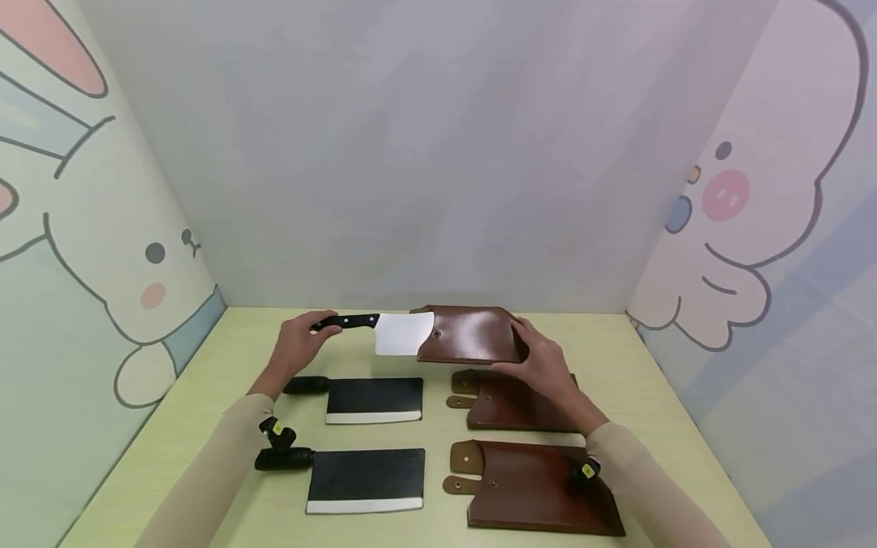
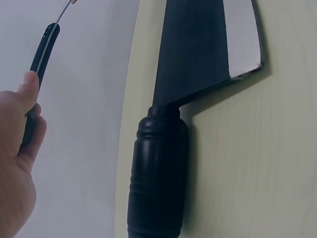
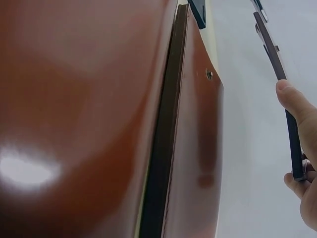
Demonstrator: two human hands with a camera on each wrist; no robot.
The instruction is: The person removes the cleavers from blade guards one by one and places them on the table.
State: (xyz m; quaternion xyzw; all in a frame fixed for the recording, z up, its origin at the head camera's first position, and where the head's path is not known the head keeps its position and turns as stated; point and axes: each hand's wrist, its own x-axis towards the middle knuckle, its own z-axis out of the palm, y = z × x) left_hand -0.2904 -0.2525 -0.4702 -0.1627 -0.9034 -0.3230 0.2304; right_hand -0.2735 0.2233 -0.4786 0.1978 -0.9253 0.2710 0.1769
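Above the back of the table, my left hand [image 1: 298, 344] grips the black riveted handle of a cleaver [image 1: 400, 335] with a shiny blade. The far end of that blade is hidden inside a brown leather knife sheath [image 1: 476, 335]. My right hand [image 1: 543, 364] holds the sheath by its right end, thumb and fingers on opposite faces. In the left wrist view the handle [image 2: 44, 52] passes between thumb and fingers. From the right wrist, the held sheath [image 3: 277, 59] appears edge-on in the hand.
Two dark cleavers with pale edges lie on the left: a back one [image 1: 374, 397] and a front one [image 1: 366, 476]. Opposite them rest two more brown sheaths, one behind [image 1: 510, 407] and one in front [image 1: 534, 487], their straps unfastened. Walls close in the table [image 1: 438, 533] on three sides.
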